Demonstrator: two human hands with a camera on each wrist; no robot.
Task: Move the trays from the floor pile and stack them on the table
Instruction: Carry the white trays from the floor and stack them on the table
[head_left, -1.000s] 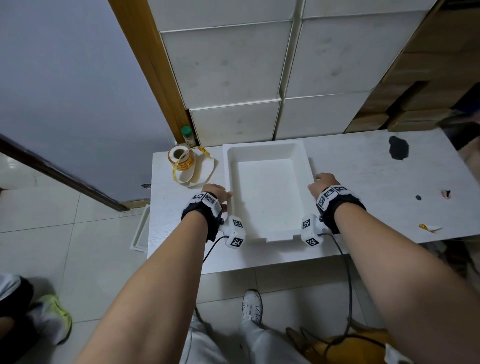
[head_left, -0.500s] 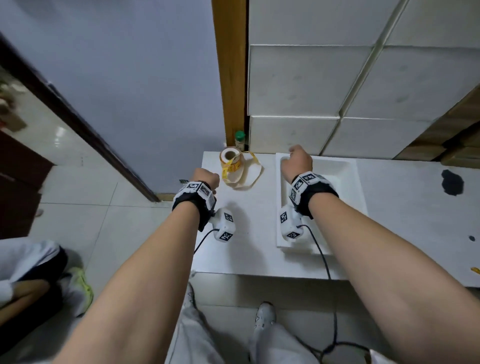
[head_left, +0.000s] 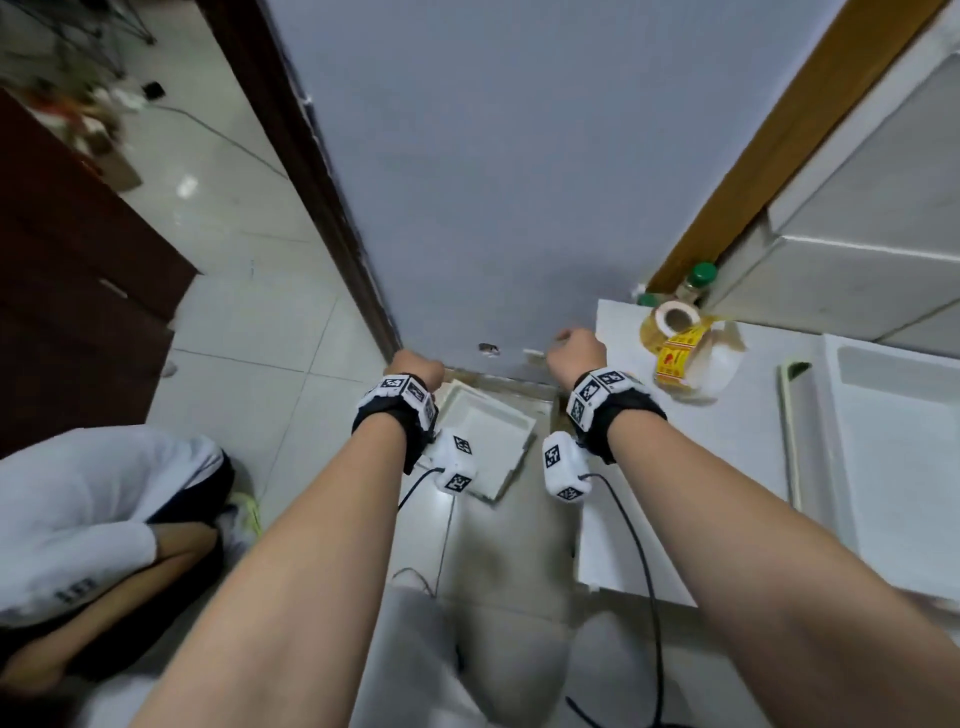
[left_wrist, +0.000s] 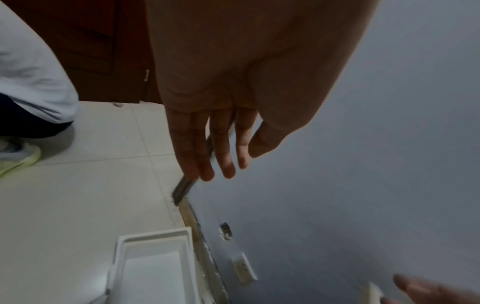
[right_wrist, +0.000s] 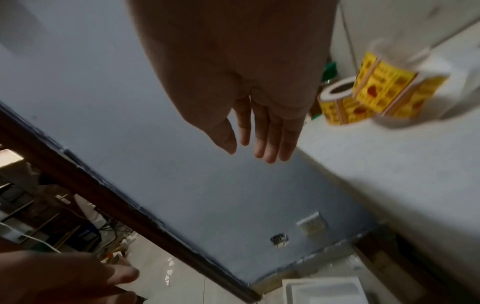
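Note:
A white tray (head_left: 491, 426) lies on the floor by the wall, left of the table; it also shows in the left wrist view (left_wrist: 153, 265) and the right wrist view (right_wrist: 324, 292). Another white tray (head_left: 893, 415) sits on the white table (head_left: 675, 519) at the right. My left hand (head_left: 415, 364) hovers above the floor tray's far left side, fingers straight (left_wrist: 205, 162), holding nothing. My right hand (head_left: 576, 348) hangs over the gap between table edge and wall, fingers relaxed (right_wrist: 259, 144) and empty.
A roll of yellow labels (head_left: 675, 332) and a green-capped bottle (head_left: 698, 280) stand at the table's back left corner. A crouching person in white (head_left: 93, 509) is on the floor to the left. A dark door frame (head_left: 322, 208) and grey wall lie ahead.
My view swung left from the table to the floor. Both hands left the tray on the table and moved left, now over the floor tray.

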